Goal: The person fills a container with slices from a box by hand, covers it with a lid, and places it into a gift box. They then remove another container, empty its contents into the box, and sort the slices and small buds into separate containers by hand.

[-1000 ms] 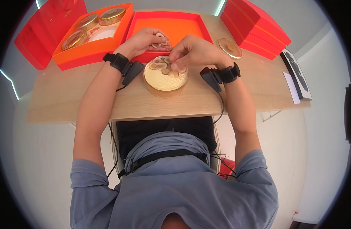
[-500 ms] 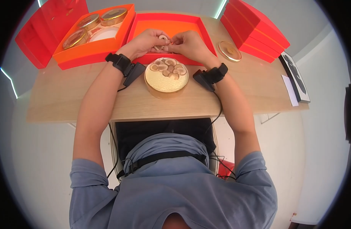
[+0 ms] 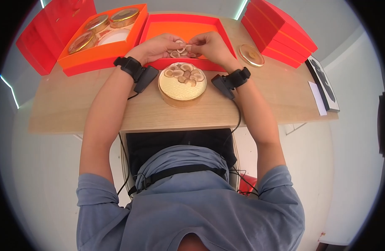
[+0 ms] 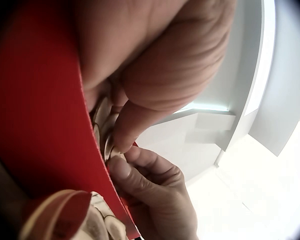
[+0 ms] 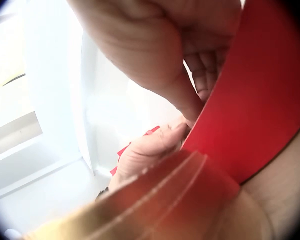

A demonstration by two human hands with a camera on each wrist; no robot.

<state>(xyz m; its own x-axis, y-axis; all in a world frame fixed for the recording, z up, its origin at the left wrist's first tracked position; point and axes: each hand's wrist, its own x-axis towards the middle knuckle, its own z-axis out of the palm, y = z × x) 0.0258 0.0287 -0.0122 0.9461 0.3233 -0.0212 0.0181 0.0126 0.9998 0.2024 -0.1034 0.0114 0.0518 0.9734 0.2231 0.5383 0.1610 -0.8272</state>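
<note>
Several pale round slices [image 3: 175, 53] with brown rims lie in the left hand [image 3: 159, 47], its fingers curled round them over the front of the open red box [image 3: 159, 63]. The right hand [image 3: 212, 47] meets it from the right and pinches a slice [image 3: 188, 48] at the left fingertips. The left wrist view shows the left thumb on the slices [image 4: 106, 120] and the right hand [image 4: 160, 190] touching their edge. Nearer the person stands a round tin [image 3: 182, 93] with a gold top, more slices [image 3: 186, 74] spread over its far half.
An orange box [image 3: 92, 62] with several gold-lidded tins [image 3: 124, 16] stands at the left, a red bag [image 3: 42, 46] beside it. To the right are a round lid [image 3: 251, 55], stacked red boxes [image 3: 280, 33] and a black-and-white box [image 3: 324, 81].
The right hand has moved from over the tin up to the left hand. Since half a second ago, the hands have parted slightly, showing more of the slices.
</note>
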